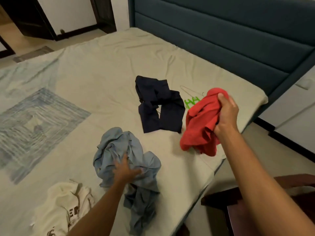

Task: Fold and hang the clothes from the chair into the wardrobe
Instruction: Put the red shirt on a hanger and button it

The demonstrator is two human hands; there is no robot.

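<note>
A crumpled red garment hangs over the bed's right edge, gripped by my right hand. A rumpled light blue shirt lies on the bed near the front, and my left hand rests on it with fingers spread. Dark navy trousers lie roughly folded mid-bed. A white printed shirt is bunched at the front left. Behind the red garment lie a green hanger and a thin wire hanger. The dark wooden chair stands at the lower right.
The bed has a beige sheet with a blue patterned patch at the left. A dark teal headboard runs along the far right. A dark door frame and tiled floor lie beyond the bed.
</note>
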